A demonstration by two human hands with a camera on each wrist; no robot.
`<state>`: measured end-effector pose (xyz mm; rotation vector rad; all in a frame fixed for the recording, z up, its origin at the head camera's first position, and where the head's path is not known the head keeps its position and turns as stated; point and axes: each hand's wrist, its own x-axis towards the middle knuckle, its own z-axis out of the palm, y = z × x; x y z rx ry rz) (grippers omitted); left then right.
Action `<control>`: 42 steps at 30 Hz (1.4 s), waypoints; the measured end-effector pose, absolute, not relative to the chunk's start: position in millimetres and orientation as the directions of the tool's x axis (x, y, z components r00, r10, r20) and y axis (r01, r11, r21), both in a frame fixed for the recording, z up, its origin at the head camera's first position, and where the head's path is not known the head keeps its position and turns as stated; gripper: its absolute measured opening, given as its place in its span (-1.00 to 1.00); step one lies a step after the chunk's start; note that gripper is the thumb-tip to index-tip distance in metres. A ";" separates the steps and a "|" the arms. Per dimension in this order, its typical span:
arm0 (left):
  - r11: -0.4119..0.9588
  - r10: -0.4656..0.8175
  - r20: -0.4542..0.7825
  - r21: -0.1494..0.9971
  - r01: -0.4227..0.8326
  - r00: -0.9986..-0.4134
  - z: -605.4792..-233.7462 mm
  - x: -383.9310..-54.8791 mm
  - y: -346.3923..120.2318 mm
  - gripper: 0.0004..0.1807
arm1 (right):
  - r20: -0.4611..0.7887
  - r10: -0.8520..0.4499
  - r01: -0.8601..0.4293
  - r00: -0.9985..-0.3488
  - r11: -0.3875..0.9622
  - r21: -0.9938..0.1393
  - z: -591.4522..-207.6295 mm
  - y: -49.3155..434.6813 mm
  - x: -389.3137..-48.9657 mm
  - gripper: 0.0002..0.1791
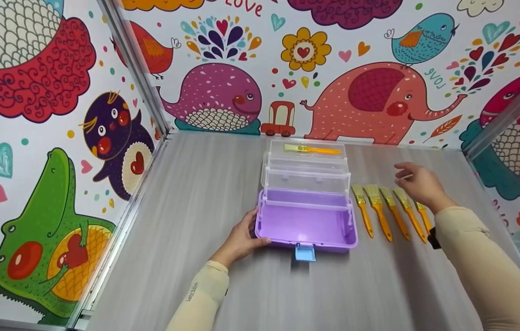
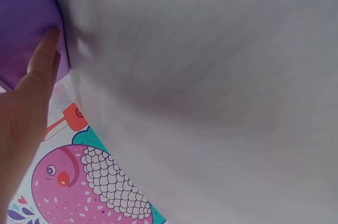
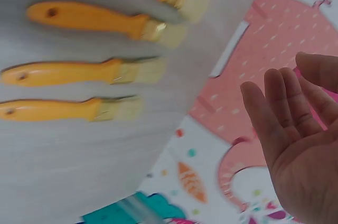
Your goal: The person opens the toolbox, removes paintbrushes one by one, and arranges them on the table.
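Observation:
A purple plastic toolbox (image 1: 305, 225) stands with its lid raised and clear trays (image 1: 308, 180) folded out behind. My left hand (image 1: 240, 241) holds its front left corner, thumb at the front rim, fingers along the side wall; the left wrist view shows a finger against that purple wall (image 2: 31, 18). One paintbrush (image 1: 312, 149) with an orange handle lies in the rearmost clear section. Right of the box, several paintbrushes (image 1: 381, 214) lie in a row, bristles away from me. Over the far end of this row is my right hand (image 1: 420, 184), its fingers loose and holding nothing.
The wood-grain table (image 1: 186, 193) reaches printed walls (image 1: 356, 92) at the back and both sides, with metal frame posts (image 1: 138, 69) at the corners. A light blue latch (image 1: 305, 253) hangs out from the toolbox's front. My right forearm (image 1: 485, 257) passes beside the rightmost brushes.

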<state>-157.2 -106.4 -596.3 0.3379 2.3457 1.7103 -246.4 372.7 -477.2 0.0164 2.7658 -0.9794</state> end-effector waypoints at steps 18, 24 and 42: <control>0.279 0.305 -0.059 0.960 0.030 -0.950 -592.0 -156.7 -105.6 0.06 | -0.027 -0.274 -0.203 -0.961 0.770 -0.605 -445.1 276.0 -276.3 -0.51; 0.273 0.305 -0.068 0.962 0.019 -0.950 -597.9 -158.7 -105.2 0.09 | -0.007 -0.284 -0.226 -0.959 0.778 -0.586 -441.5 258.4 -293.0 -0.52; 0.249 0.308 -0.024 0.967 0.056 -0.951 -598.5 -158.4 -104.1 0.07 | -0.024 -0.387 -0.287 -0.922 0.722 -0.629 -446.1 227.8 -329.9 -0.56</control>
